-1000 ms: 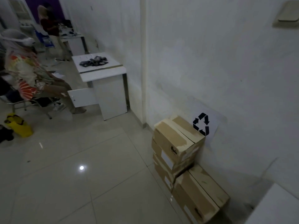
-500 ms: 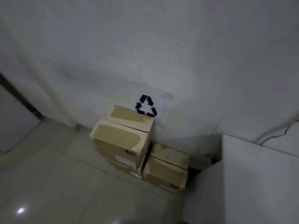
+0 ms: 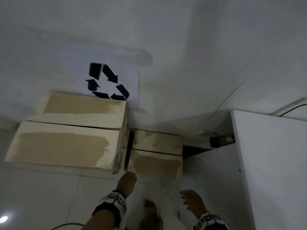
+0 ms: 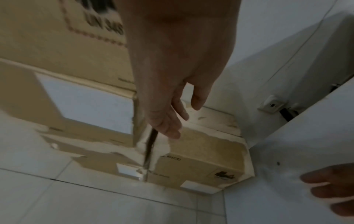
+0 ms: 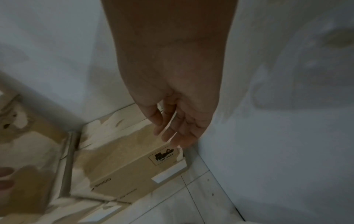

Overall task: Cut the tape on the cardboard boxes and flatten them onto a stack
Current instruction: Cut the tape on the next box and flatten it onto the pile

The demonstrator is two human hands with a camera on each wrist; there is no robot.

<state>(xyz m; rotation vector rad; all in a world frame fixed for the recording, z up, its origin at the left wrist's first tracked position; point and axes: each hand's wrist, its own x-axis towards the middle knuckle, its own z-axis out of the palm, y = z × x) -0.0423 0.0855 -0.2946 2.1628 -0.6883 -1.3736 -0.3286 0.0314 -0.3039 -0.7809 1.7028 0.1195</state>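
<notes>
Both hands are empty as I reach down toward the cardboard boxes against the wall: my left hand has its fingers straight and loose, its tips hovering over the near left corner of the low box, and my right hand hangs with relaxed, slightly spread fingers near that box's right end, close to the white cabinet. Neither is touching anything yet, as far as I can tell. The low box sits on the tiled floor, right beside the taller stack of boxes, with a narrow dark gap between them, and a recycling sign is on the wall behind. I judge I am at the very start: picking a box to work on, nothing cut or flattened. I see no blade in either hand, so next I need to take hold of the low box at both ends, pull it clear of the wall and cabinet, and find something to cut its tape.
</notes>
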